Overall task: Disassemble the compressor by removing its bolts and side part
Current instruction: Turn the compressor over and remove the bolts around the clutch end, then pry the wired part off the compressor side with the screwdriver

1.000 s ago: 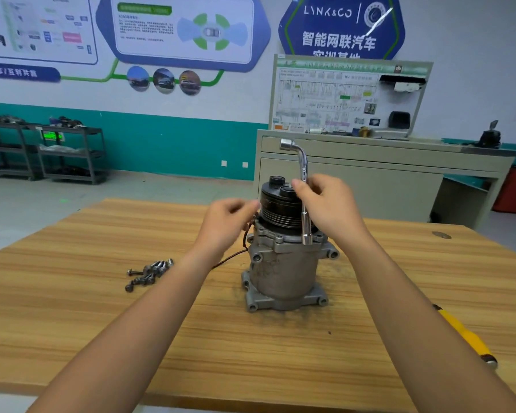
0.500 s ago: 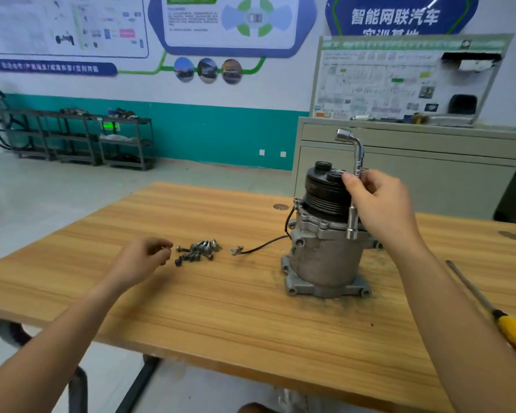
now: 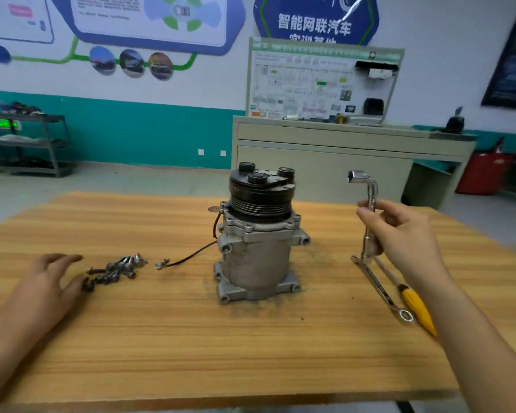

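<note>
Grey compressor [image 3: 258,254] stands upright, nearer my right fingers [image 3: 367,214] pinching the wrench [image 3: 371,192]; my left fingers [image 3: 70,259] lie spread, perhaps touching bolts [image 3: 116,268].

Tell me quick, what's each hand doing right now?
Left hand: open, fingers spread, holding nothing, beside the loose bolts.
Right hand: closed on the L-shaped socket wrench, held upright.

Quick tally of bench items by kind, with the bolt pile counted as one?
compressor: 1
socket wrench, gripped by the right hand: 1
flat wrench: 1
screwdriver: 1
bolt pile: 1 (single bolts too blurred to count)
Total: 5
</note>
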